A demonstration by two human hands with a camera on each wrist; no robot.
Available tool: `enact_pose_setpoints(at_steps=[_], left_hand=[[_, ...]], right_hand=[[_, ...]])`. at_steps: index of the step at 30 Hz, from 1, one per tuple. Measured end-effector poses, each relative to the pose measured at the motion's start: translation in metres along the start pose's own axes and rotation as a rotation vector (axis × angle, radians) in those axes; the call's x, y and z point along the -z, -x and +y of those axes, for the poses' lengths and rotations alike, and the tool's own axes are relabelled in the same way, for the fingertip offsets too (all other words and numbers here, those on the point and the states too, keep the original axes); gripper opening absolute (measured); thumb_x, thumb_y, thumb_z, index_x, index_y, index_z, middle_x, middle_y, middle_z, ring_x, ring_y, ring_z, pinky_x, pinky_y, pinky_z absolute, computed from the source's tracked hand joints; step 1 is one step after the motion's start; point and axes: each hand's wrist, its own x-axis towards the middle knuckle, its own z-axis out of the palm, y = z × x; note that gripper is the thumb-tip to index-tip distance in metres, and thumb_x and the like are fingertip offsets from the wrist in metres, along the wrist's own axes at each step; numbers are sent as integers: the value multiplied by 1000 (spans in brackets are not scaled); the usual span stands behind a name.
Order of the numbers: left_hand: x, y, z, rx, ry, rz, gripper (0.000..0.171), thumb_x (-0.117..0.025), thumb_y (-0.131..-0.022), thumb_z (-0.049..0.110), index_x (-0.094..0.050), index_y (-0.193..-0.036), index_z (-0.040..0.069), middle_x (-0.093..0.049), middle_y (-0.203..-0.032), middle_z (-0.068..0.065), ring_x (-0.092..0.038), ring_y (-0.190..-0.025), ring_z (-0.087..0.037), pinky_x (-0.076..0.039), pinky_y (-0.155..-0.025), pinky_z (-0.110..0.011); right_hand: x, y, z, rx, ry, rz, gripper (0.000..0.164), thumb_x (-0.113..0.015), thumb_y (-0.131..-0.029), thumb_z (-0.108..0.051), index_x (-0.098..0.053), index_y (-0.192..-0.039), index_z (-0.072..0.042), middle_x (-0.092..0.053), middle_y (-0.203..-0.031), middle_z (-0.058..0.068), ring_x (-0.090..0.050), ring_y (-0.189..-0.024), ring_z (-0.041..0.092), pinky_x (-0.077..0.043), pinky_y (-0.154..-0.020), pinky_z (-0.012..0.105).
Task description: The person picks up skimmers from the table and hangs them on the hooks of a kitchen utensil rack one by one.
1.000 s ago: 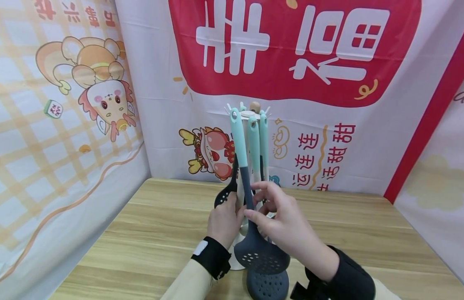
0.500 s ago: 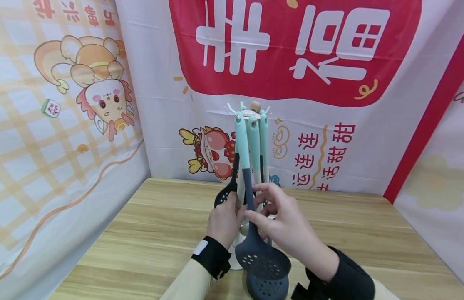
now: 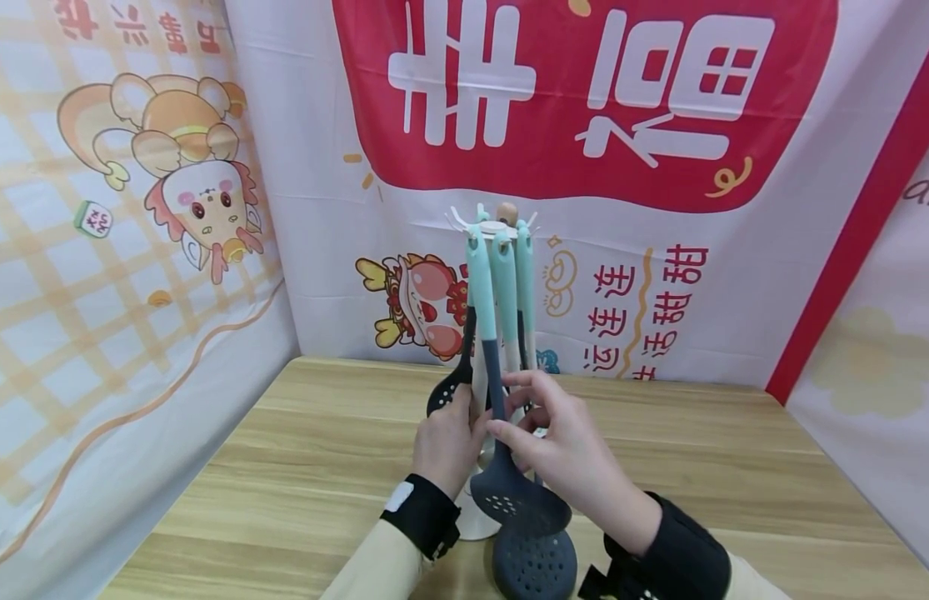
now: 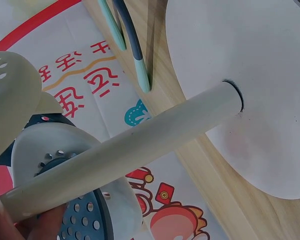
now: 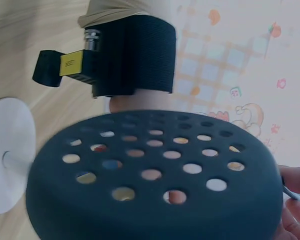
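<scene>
Skimmer (image 3: pixel 509 492) handle has swung in from its earlier tilt, so its top hole now sits up at the rack (image 3: pixel 496 227) hooks and it looks about hung; it stands near the desk's (image 3: pixel 284 467) back edge. Long axis is nearly upright, mint end up, dark perforated head down toward the front edge. Right hand (image 3: pixel 561 454) pinches the dark shaft, left hand (image 3: pixel 445 442) grips the white pole (image 4: pixel 140 145).

Matt rubbery skimmer (image 3: pixel 520 507), wood-grain table (image 3: pixel 299 450)

A wooden table (image 3: pixel 734 467) stands against cartoon-printed cloth banners (image 3: pixel 734 275).
</scene>
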Motion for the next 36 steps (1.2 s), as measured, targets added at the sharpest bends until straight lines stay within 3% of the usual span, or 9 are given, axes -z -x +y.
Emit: enact_pose_setpoints(at_steps=[10,16,21,28,36], left_hand=[[0,-1,-1,-64,26,21,27,-71,-93,27,-58,-107,8,-63,-68,0,-59,-54,-12,-50,-50,-21],[4,-5,-6,-30,123,-53,23,-71,-92,27,-60,-104,11,-64,-73,-1,-55,-59,-11,-43,-51,-20],[8,-7,-8,-28,139,-95,24,-70,-93,31,-60,-104,12,-65,-77,-1,-54,-63,-12,-41,-53,-21],[10,-6,-7,-20,148,-92,24,-71,-92,32,-60,-104,13,-63,-75,0,-52,-63,-13,-40,-52,-22],[10,-5,-6,-18,151,-81,23,-71,-92,29,-61,-104,12,-64,-76,-1,-54,-63,-13,-41,-53,-22]], right_hand=[[-1,-6,16,-3,11,53,33,-75,-87,-7,-63,-118,-4,-65,-96,13,-66,-71,15,-59,-60,25],[1,-5,25,4,-13,38,30,-73,-88,-4,-64,-117,-2,-66,-98,14,-66,-71,16,-59,-62,25],[4,-3,32,-13,-24,34,27,-72,-88,-5,-66,-114,-1,-66,-94,13,-65,-71,16,-59,-63,25],[9,-2,43,-26,-64,12,24,-71,-90,-5,-66,-112,2,-66,-93,15,-67,-71,17,-59,-62,27],[21,-6,61,-83,-56,65,23,-70,-91,-6,-66,-112,3,-64,-92,15,-65,-69,17,-59,-60,28]])
